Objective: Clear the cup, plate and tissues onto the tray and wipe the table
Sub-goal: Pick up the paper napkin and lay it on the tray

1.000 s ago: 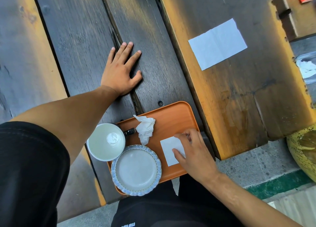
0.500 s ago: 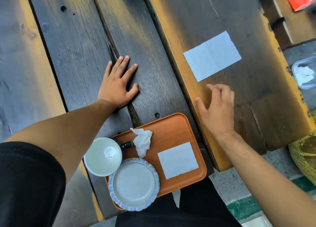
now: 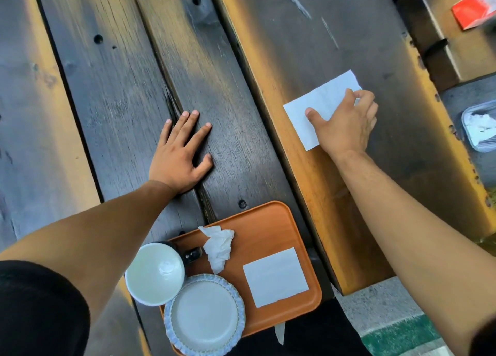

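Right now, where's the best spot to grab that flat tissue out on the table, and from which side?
Probably its far right corner, from above. The tissue lies flat on the table, so only an edge or corner lifts easily. The right hand already rests on it, fingers curled at that corner.

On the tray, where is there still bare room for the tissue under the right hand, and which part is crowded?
Bare patch: the tray's far right corner, between the crumpled tissue, the flat tissue and the rim. Crowded: the near left, where cup and plate sit. The right hand grips the table tissue.

Dark plank table (image 3: 120,92), concrete floor (image 3: 375,302)
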